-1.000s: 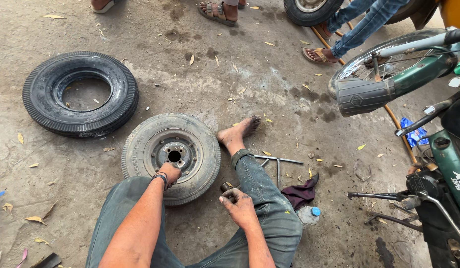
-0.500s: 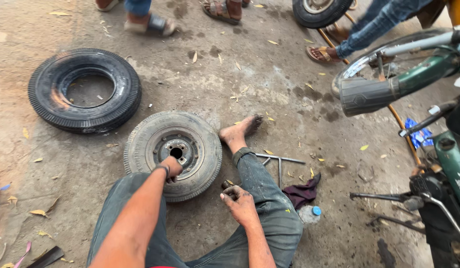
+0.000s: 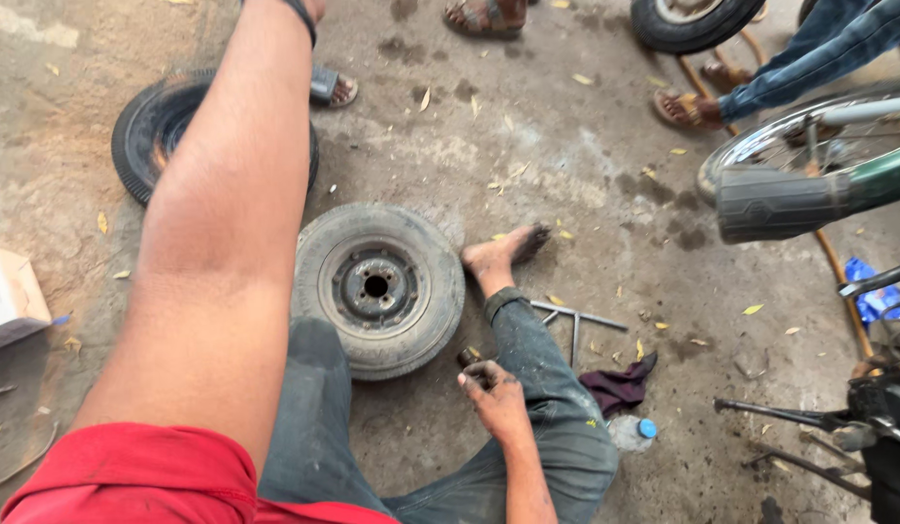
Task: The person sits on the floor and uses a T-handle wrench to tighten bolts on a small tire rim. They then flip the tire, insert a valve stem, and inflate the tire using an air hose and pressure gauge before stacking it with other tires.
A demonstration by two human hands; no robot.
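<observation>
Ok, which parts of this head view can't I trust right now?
- Left hand: cut off by the top edge, only the raised forearm shows.
- Right hand: fingers curl around something small and dark; too small to identify.
- Far tyre: largely hidden behind the forearm.
- Wheel: near edge covered by the trouser leg.
- Plastic bottle: partly behind the leg.

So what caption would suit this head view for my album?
Seated on concrete, a person's right hand holds a small dark part beside a wheel, left arm raised.
</observation>
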